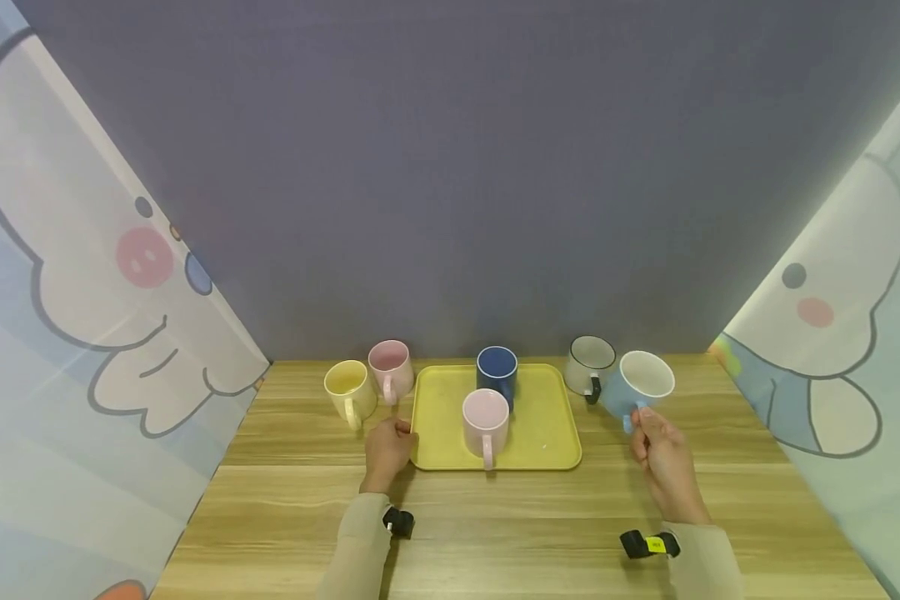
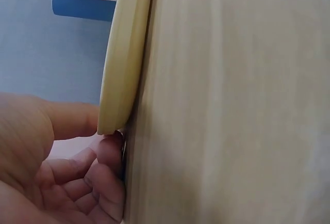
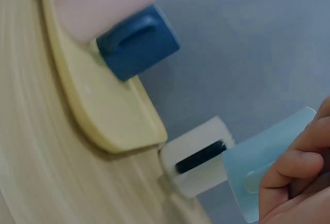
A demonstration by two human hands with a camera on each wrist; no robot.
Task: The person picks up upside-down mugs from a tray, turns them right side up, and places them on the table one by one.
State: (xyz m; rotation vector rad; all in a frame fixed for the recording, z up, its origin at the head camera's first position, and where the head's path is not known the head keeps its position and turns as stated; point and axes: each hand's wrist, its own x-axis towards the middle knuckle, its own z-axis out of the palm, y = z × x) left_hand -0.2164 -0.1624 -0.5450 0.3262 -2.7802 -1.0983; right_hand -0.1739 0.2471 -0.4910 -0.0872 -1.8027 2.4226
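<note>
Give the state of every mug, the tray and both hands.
Yellow mug: upright on the table
Pink mug: upright on the table
Tray: flat on the table
Dark blue mug: upright on the tray
Pale pink mug: upright on the tray
White mug: upright on the table
Light blue mug: held off the table
Left hand: pinching the tray's rim
Right hand: gripping the light blue mug's handle

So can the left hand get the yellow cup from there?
Probably yes: the yellow cup looks close to the left hand, with nothing standing between them. It would likely have to let go of the yellow tray first.
</note>
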